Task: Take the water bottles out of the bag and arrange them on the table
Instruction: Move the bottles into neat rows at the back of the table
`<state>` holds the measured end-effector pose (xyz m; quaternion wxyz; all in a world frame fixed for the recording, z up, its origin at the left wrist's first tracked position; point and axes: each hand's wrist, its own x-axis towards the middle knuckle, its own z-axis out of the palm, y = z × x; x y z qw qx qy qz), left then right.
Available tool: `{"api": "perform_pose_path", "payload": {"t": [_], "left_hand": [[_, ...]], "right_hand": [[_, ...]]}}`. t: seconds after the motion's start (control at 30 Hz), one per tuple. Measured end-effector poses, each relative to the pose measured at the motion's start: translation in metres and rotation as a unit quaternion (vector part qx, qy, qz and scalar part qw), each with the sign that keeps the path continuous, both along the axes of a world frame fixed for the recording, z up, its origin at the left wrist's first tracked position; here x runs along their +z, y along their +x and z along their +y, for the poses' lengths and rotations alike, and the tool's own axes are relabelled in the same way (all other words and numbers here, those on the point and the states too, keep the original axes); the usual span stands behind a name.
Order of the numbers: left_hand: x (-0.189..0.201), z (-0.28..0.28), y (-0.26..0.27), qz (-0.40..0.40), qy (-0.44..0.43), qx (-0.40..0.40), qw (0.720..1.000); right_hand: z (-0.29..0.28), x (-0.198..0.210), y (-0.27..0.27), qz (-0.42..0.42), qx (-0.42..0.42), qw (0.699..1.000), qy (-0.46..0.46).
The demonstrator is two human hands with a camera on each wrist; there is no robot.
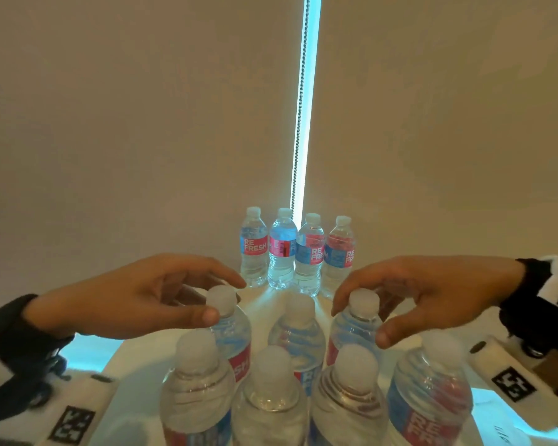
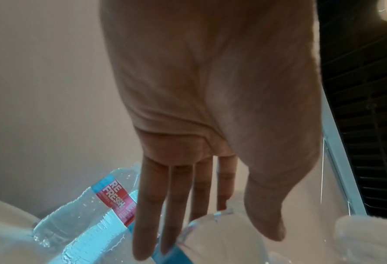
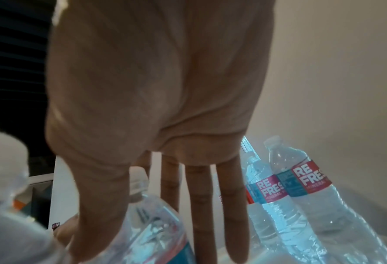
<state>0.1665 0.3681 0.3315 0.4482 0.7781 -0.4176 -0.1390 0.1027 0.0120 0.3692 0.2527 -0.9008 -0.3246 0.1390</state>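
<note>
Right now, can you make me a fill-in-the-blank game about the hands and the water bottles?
1. The row of bottles by the wall has ____ bottles.
2. Every bottle cap is coloured ____.
3. The big word on the bottle labels reads ____.
4. The left hand and right hand each reach over a bottle's ____.

Missing words: four; white; REFRESH; cap

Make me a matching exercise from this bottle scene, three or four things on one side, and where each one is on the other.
Things:
1. left hand
2. right hand
3. row of four bottles
4. bead chain

Places:
A. hanging in the bright gap between the blinds
B. at the cap of the bottle on the right
C. standing at the far edge by the blinds
D. at the cap of the bottle on the left

Pairs: 1-D, 2-B, 3-C, 4-A
</note>
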Motion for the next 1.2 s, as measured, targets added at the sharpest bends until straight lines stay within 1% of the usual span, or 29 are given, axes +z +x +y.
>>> {"api": "perform_pose_path", "payload": {"t": [0.1,0.17,0.23,0.33,0.63,0.77,0.9,1.2], "left_hand": [[0.0,-0.002,-0.003,-0.014,-0.006,-0.007,1.0],[0.0,-0.003,-0.001,-0.004,-0.023,0.0,1.0],[0.002,-0.006,0.003,0.01,-0.038,0.013,0.999],[0.007,-0.013,0.015,-0.005,-0.039,0.053,0.998],[0.008,-0.05,0.074,-0.062,-0.033,0.16,0.985],[0.008,-0.068,0.093,-0.089,-0.015,0.177,0.98],[0.007,-0.077,0.107,-0.105,0.002,0.189,0.976],[0.004,-0.072,0.128,-0.048,-0.005,0.202,0.978]], "right_hand": [[-0.001,-0.003,0.003,0.008,-0.001,0.999,0.031],[-0.003,-0.004,0.008,0.01,0.0,0.999,0.043],[-0.003,-0.004,0.015,0.012,-0.005,0.999,0.05],[0.001,-0.001,0.032,0.007,-0.027,0.998,0.065],[0.035,0.012,0.098,-0.076,-0.128,0.988,0.041],[0.05,0.006,0.122,-0.093,-0.146,0.985,0.022],[0.057,-0.007,0.142,-0.092,-0.169,0.981,0.006],[0.063,-0.016,0.158,-0.085,-0.196,0.977,0.021]]}}
